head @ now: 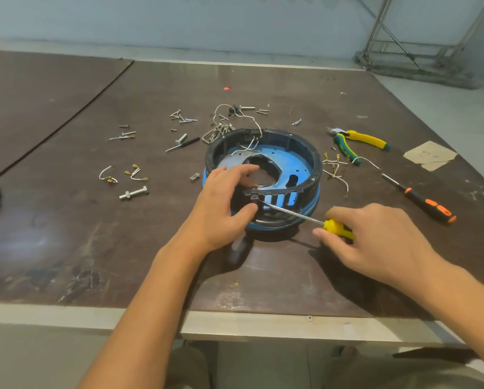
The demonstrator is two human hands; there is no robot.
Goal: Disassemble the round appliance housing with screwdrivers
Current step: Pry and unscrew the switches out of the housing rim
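The round appliance housing (297, 153), a black ring over a blue base with white wires inside, sits in the middle of the brown table. My left hand (221, 203) grips its near left rim, fingers over the edge and thumb against the side wall. My right hand (375, 237) holds a yellow-handled screwdriver (334, 227). Its metal shaft (288, 213) runs up and left, and the tip touches a small black part on the housing's near wall, next to my left thumb.
Loose screws (183, 117), wire pieces (107, 175) and a bolt (134, 193) lie scattered left of and behind the housing. Yellow-green pliers (358, 141) and an orange-black screwdriver (428, 204) lie to the right. A paper scrap (428, 155) is far right. The table's near edge (235, 321) runs below my arms.
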